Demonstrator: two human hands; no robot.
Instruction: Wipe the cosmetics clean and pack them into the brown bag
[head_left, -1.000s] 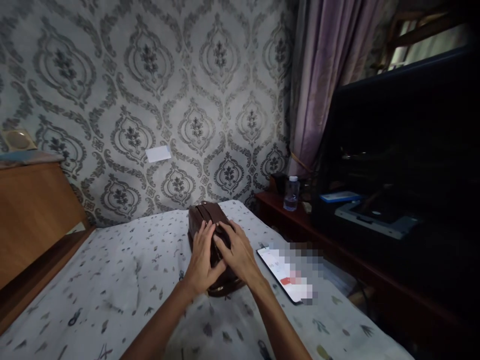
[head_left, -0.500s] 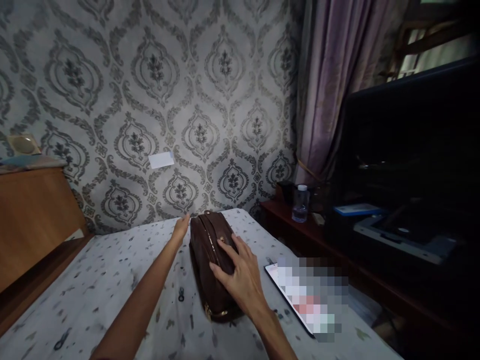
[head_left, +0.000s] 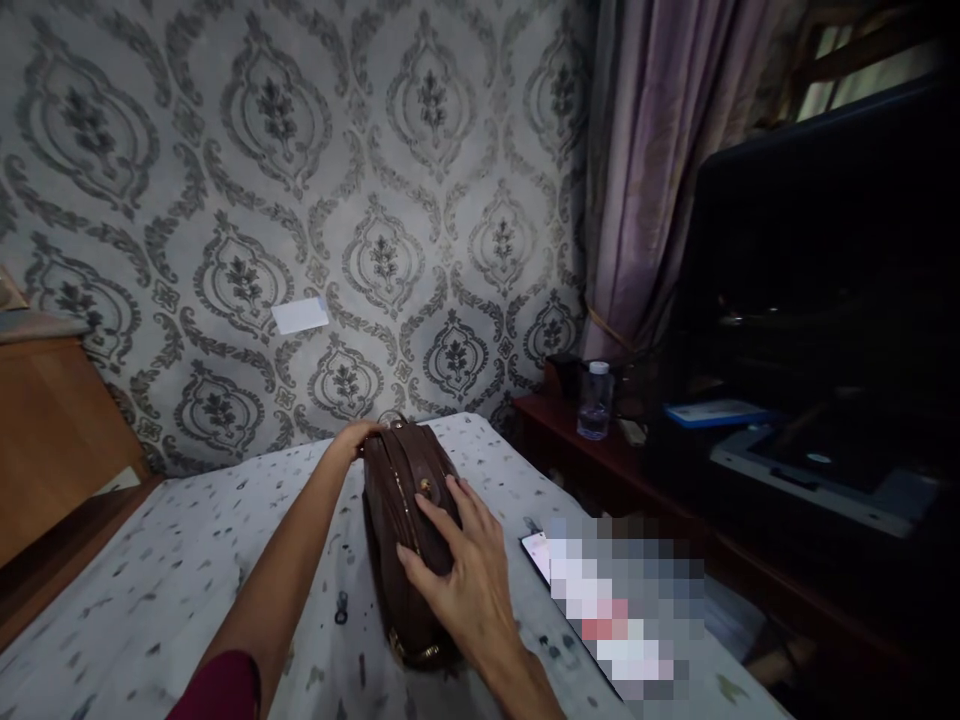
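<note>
A dark brown handbag [head_left: 420,580] with gold zips and a round gold stud stands on the patterned white bedsheet [head_left: 315,600]. My right hand [head_left: 465,565] lies across its top near the zip, thumb and fingers spread apart over the leather. At the bag's far left corner is my left hand [head_left: 358,438]; its fingers pass behind the bag and are hidden. A phone [head_left: 536,550] with a lit, pixelated screen lies on the sheet, right of my right hand.
Beyond the bed's right side, a clear bottle [head_left: 595,405] stands on a dark red table [head_left: 540,410] beside a large black screen [head_left: 810,270]. A wooden cabinet [head_left: 60,430] is at the left. Patterned wallpaper covers the wall [head_left: 315,200] behind the bed.
My left hand has moved in against the bag's far end, its fingers going behind it. My right hand stays on the bag's top. The view has shifted slightly to the right.
</note>
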